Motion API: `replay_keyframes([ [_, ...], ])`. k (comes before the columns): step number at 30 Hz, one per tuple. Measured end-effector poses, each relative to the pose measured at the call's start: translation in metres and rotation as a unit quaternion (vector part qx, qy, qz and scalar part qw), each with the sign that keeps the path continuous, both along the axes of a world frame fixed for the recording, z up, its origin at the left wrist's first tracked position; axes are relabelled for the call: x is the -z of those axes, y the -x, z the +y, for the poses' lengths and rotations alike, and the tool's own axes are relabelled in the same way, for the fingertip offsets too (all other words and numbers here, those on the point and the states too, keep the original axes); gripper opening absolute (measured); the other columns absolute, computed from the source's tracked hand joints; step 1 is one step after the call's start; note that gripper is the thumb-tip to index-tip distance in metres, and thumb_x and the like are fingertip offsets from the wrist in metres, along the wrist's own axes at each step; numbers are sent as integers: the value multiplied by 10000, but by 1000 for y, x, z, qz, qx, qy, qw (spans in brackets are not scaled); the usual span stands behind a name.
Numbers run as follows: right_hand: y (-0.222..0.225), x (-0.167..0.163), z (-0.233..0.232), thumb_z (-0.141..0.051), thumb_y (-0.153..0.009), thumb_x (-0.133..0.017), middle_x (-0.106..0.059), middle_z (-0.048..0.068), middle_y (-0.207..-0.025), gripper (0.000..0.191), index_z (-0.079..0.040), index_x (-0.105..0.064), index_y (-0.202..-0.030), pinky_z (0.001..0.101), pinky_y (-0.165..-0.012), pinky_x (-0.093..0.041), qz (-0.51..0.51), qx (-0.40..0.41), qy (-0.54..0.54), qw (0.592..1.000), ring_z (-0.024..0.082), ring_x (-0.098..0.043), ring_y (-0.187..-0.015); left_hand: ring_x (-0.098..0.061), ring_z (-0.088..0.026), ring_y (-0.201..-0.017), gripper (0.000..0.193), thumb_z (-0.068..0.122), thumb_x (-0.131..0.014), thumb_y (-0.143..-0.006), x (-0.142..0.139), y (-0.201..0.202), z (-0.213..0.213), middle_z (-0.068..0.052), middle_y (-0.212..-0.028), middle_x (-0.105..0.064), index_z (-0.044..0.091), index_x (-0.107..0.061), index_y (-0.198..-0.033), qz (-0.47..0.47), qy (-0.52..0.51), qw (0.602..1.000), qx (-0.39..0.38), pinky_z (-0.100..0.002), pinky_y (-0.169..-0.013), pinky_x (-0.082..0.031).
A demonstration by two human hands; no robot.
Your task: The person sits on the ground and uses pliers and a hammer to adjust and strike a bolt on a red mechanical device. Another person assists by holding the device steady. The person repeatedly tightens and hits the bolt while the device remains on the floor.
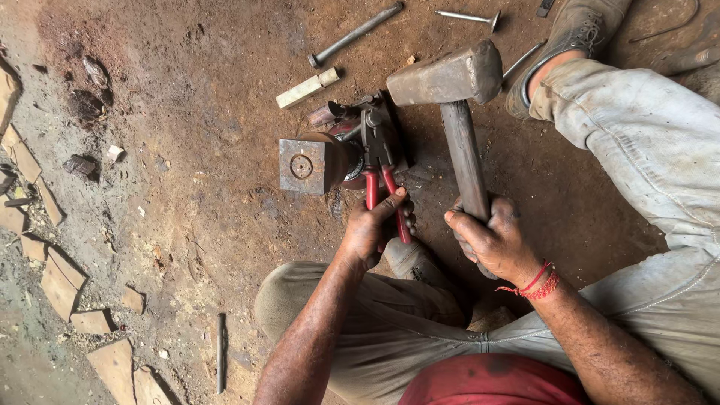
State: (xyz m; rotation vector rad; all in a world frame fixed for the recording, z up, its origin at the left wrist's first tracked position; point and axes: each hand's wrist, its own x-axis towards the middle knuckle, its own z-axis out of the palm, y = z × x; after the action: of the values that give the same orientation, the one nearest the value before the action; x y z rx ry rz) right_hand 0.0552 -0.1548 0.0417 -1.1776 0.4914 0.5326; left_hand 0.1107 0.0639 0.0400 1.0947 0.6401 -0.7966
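Pliers [379,161] with red handles sit gripped in the left hand [373,229]; right hand [491,240] fingers wrapped around the hammer [450,82] handle.

bare dirt floor [195,187] left of block [304,165]

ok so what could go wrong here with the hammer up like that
1. The left hand grips the red-handled pliers close beneath the raised hammer; a missed blow could hit fingers.
2. The metal block sits on uneven dirt and might shift.
3. The right hand holds the handle low, so aim may wander.
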Motion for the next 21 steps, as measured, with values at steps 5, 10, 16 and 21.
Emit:
replay_keyframes([
  [5, 0, -1, 4, -114, -912, -684, -492, -28, -619, 136, -56, -565, -943, 259, -361, -344, 12, 0, -4, 1000, 47, -423, -454, -630, -212, -712, 205, 177, -702, -937, 0, 0, 4, -80, -820, -625, 33, -590, -1030, 2, 33, 999, -14, -396, -647, -555],
  [10, -3, 8, 12, -141, -912, -700, -469, -45, -623, 162, -74, -564, -967, 259, -371, -336, 59, -51, -43, 996, 51, -414, -456, -639, -224, -737, 200, 181, -677, -954, 2, 1, 7, -83, -830, -620, 25, -587, -1040, 22, 60, 998, -26, -394, -682, -565],
  [16, -4, -8, -13, -197, -965, -714, -432, -56, -608, 275, -76, -517, -816, 256, -379, -321, 1, -45, -45, 998, 46, -390, -463, -642, -223, -732, 192, 163, -668, -940, 3, -1, 8, -86, -836, -626, 27, -573, -1038, 32, 69, 997, -33, -395, -666, -562],
  [21, -23, -119, -59, -152, -916, -656, -441, -42, -582, 156, -105, -549, -813, 272, -363, -322, -74, 128, 69, 987, 77, -407, -435, -644, -226, -731, 180, 107, -675, -934, -1, -1, 8, -98, -841, -622, 1, -572, -1038, 13, 98, 994, -43, -400, -667, -571],
])
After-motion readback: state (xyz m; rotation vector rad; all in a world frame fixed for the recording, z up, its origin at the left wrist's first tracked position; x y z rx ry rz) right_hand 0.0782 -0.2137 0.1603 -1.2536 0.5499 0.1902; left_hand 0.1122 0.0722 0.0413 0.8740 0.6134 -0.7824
